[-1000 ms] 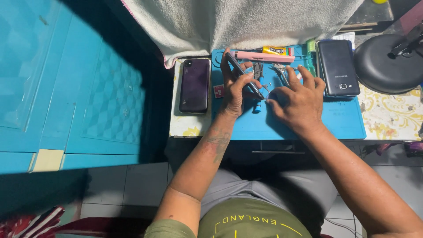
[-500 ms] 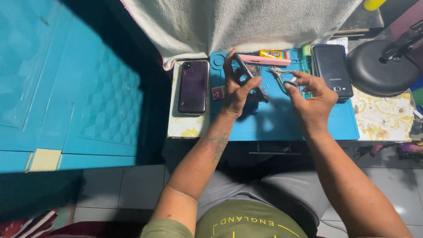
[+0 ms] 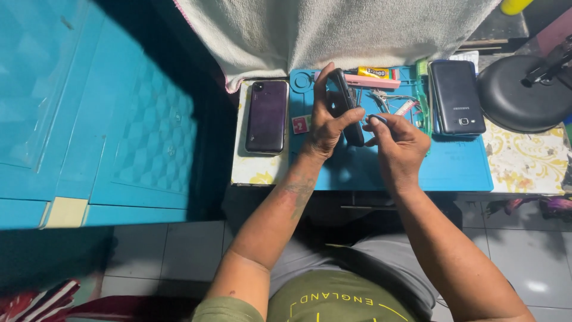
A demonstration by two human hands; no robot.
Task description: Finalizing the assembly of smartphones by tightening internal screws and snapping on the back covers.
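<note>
- Well out beyond my left fingers, a dark purple phone lies face down on the surface, untouched and closed up.
- My left hand has its fingers curled around a dark phone, held on edge above the blue work mat, thumb pressed on one side and the other fingers on the far side.
- I judge this phone to be the one being worked on: it is lifted off the mat, and I cannot tell whether its back is off or on.
- Just beyond my fingers, a pink tool, a yellow glue tube and some small metal tools lie loose on the mat, so the work looks to be under way rather than finished.
- My right hand is right beside the held phone, its fingers pinched nearly closed on something small and dark that I cannot make out.
- Out past my right fingers, a second black phone lies flat at the mat's edge, set aside.
- Farthest right stands a round black lamp base.
</note>
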